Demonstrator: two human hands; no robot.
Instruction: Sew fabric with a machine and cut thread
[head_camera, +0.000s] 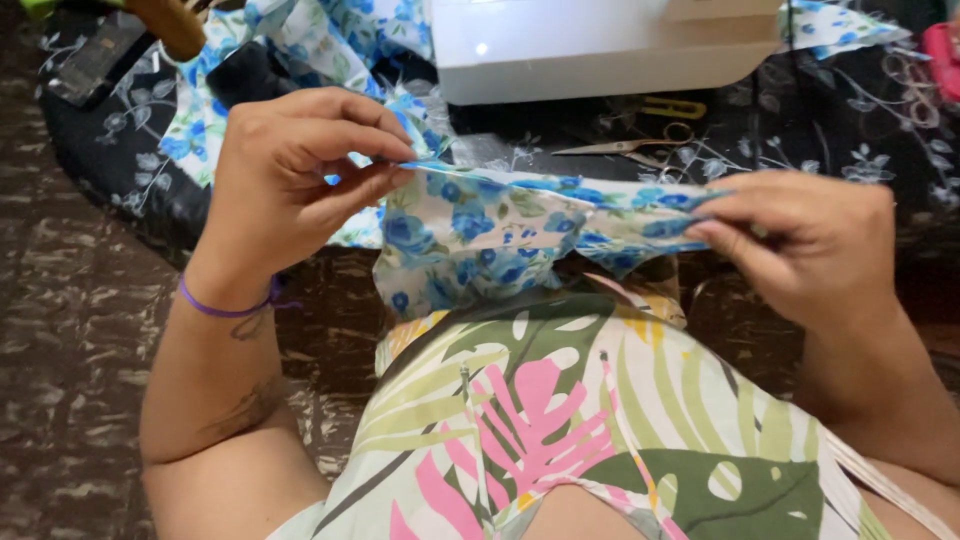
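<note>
Stretching blue floral fabric strip (520, 215) taut between both hands, above lap, in front of white sewing machine (600, 45). Left hand (285, 180) pinches one end, right hand (810, 245) the other — keep folded edge even, tension equal. Scissors (630, 148) lie on dark flowered desk (850, 130) beyond.

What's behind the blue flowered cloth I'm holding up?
Behind the blue flowered cloth, scissors lie on dark flowered fabric before a white sewing machine. Whatever lies directly beneath the stretched cloth is hidden.
</note>
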